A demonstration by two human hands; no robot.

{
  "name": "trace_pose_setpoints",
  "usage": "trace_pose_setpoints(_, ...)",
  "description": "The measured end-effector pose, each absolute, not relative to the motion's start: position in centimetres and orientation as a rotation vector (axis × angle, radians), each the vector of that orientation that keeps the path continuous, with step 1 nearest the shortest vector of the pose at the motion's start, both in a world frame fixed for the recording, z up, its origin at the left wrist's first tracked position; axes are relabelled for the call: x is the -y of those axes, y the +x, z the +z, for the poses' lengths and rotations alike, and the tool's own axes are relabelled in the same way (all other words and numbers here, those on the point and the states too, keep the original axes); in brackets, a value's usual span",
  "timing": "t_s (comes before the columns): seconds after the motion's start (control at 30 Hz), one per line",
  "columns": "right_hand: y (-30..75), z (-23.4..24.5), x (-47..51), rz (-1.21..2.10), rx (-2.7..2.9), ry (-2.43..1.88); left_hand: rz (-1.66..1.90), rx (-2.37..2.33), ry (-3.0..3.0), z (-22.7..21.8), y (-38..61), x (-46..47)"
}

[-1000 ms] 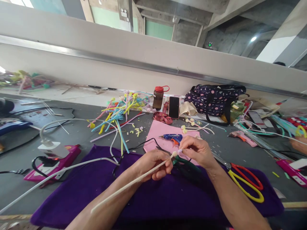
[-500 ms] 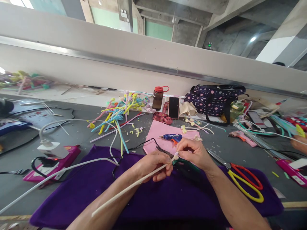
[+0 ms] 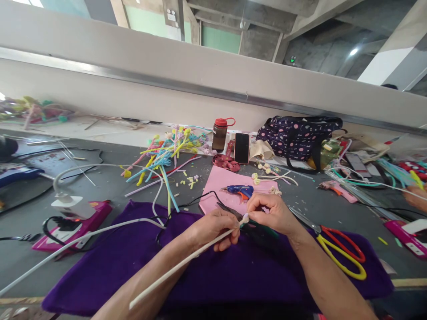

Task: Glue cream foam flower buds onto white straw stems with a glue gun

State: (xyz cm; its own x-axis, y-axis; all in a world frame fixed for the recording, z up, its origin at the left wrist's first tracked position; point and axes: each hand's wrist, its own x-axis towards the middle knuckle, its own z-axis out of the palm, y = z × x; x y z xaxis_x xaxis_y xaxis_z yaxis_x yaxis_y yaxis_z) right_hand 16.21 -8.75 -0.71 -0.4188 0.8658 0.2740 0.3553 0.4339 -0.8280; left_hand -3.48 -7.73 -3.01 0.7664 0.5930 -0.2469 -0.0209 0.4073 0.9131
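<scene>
My left hand (image 3: 213,228) is closed around a long cream pipe cleaner (image 3: 182,264) that slants down toward my left forearm. My right hand (image 3: 271,214) pinches the small curled tip (image 3: 245,218) of that same stem, the two hands almost touching above a purple cloth (image 3: 133,262). Dark green-handled pliers (image 3: 256,227) lie on the cloth just under my hands. A blue glue gun (image 3: 240,191) rests on a pink sheet (image 3: 222,184) just beyond my fingers.
Scissors with red and yellow handles (image 3: 343,258) lie to the right. A heap of coloured pipe cleaners (image 3: 167,155), a brown bottle (image 3: 220,134), a phone (image 3: 242,149) and a dotted bag (image 3: 298,138) sit further back. A pink power strip (image 3: 71,220) with white cables lies left.
My right hand has drawn closer to the left and slightly down, its fingers staying pinched on the stem's tip. The stem's free end shifted a little.
</scene>
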Motion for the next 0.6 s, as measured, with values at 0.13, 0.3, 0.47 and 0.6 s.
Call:
trace_pose_setpoints(0.13,16.15,-0.69,8.79,0.867,1.990,-1.032,0.441,-0.601,1.087,-3.04,-3.49,7.74)
trace_pose_setpoints(0.3,16.26,-0.62,8.85,0.834,2.014,-0.996,0.467,-0.594,1.070,-3.00,-3.50,7.78)
trace_pose_setpoints(0.47,16.27,-0.46,8.90,0.784,2.052,-0.958,0.470,-0.597,1.071,-3.04,-3.48,7.76)
trace_pose_setpoints(0.6,16.27,-0.35,8.89,0.749,2.078,-0.929,0.473,-0.592,1.068,-3.10,-3.49,7.74)
